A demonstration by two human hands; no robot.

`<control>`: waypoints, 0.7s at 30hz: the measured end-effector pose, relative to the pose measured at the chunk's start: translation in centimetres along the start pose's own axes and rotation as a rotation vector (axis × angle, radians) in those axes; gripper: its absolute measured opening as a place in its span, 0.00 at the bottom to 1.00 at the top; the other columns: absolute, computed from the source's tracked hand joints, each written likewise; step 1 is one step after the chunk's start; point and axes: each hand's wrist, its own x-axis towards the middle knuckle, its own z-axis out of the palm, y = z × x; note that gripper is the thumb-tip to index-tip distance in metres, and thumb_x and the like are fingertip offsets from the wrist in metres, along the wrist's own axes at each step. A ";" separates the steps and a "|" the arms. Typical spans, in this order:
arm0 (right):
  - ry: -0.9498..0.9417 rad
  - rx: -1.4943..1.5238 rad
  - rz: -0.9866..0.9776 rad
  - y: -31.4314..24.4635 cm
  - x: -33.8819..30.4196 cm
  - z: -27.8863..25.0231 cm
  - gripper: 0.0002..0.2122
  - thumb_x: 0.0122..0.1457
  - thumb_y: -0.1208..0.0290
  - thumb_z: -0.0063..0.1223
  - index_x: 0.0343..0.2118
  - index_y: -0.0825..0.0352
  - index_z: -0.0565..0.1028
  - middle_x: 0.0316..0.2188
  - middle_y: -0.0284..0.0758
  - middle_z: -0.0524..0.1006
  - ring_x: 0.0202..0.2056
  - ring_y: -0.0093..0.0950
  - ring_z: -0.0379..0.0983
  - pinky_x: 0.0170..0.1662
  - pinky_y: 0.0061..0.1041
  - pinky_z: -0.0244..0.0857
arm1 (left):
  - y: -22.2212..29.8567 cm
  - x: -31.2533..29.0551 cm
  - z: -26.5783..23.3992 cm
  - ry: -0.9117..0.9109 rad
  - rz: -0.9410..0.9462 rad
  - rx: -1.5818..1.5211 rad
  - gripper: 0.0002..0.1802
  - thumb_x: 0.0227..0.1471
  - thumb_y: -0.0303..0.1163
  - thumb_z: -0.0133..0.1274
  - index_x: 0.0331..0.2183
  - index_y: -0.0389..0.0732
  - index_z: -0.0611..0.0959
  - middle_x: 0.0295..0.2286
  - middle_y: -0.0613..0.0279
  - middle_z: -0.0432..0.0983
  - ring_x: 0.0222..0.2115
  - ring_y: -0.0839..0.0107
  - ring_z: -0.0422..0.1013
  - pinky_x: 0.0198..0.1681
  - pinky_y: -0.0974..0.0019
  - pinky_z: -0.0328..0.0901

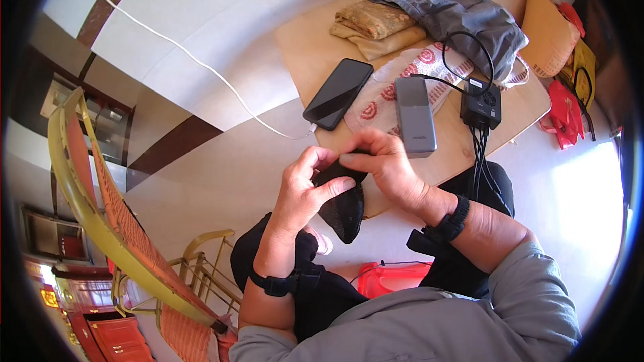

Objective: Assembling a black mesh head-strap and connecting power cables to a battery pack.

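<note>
Both of my hands grip a small black sock (pixel 343 208) above my lap. My left hand (pixel 305 191) pinches its upper edge from the left, thumb on top. My right hand (pixel 382 161) pinches the same edge from the right, fingers curled over it. The sock's toe end hangs down between my wrists. Each wrist wears a black strap. Just beyond my hands is the near edge of a small wooden table (pixel 305 43).
On the table lie a black phone (pixel 339 92), a grey power bank (pixel 415 115), a black charger box (pixel 481 104) with cables, a patterned cloth (pixel 396 87), folded tan cloth (pixel 377 25) and a grey garment (pixel 451 8). A yellow chair (pixel 100 208) stands left. A white cable crosses the floor.
</note>
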 end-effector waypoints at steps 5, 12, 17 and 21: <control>0.126 0.291 -0.064 -0.8 0.0 -0.6 0.04 0.57 0.78 0.58 0.34 0.66 0.74 0.30 0.27 0.76 0.32 0.17 0.72 0.37 0.17 0.64 | 0.1 0.2 -1.6 -0.119 -0.143 0.041 0.18 0.44 0.28 0.67 0.37 0.32 0.79 0.28 0.61 0.78 0.30 0.76 0.72 0.35 0.70 0.68; 0.073 0.351 0.041 -1.9 0.3 -0.1 0.22 0.61 0.63 0.56 0.55 0.67 0.68 0.36 0.31 0.74 0.37 0.19 0.70 0.42 0.22 0.65 | 0.0 0.2 -2.8 0.183 -0.285 -0.479 0.13 0.46 0.23 0.54 0.36 0.29 0.83 0.30 0.59 0.80 0.30 0.73 0.75 0.38 0.71 0.69; -0.309 0.032 -0.010 0.2 -0.5 0.4 0.43 0.54 0.54 0.64 0.67 0.63 0.50 0.47 0.39 0.72 0.49 0.29 0.68 0.56 0.32 0.60 | 0.8 0.4 -4.3 0.465 -0.269 -0.790 0.17 0.51 0.29 0.51 0.43 0.31 0.80 0.32 0.55 0.81 0.31 0.65 0.78 0.40 0.67 0.72; -0.698 0.019 0.136 -1.2 -1.4 0.3 0.50 0.52 0.53 0.66 0.69 0.64 0.43 0.47 0.40 0.72 0.47 0.28 0.69 0.54 0.28 0.62 | 4.6 -1.5 -1.7 0.356 -0.122 -0.900 0.22 0.61 0.46 0.41 0.43 0.37 0.77 0.33 0.60 0.77 0.30 0.69 0.75 0.33 0.69 0.71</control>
